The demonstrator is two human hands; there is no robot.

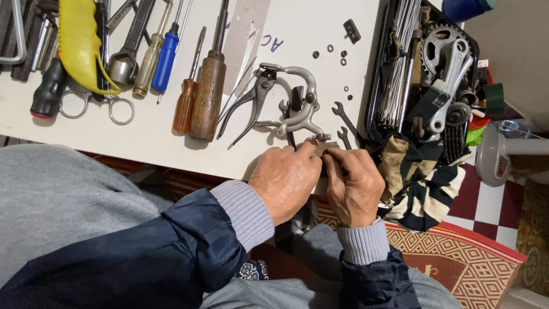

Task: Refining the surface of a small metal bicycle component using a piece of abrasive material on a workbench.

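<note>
A white workbench (320, 34) fills the upper frame above grey-trousered knees and a patterned rug. At centre, near the bench's front edge, the left hand (284, 177) and right hand (354, 182) sit side by side, fingertips pinched together on a small metal part (327, 146) between them. Just beyond lies a silver brake caliper (297, 109), then pliers (251, 100), screwdrivers (197, 86), and a parts tray (377, 74) at upper right.

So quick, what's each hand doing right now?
Left hand: closed, pinching a small metal part at the table edge.
Right hand: closed, fingers curled; grip contents cannot be told.
</note>
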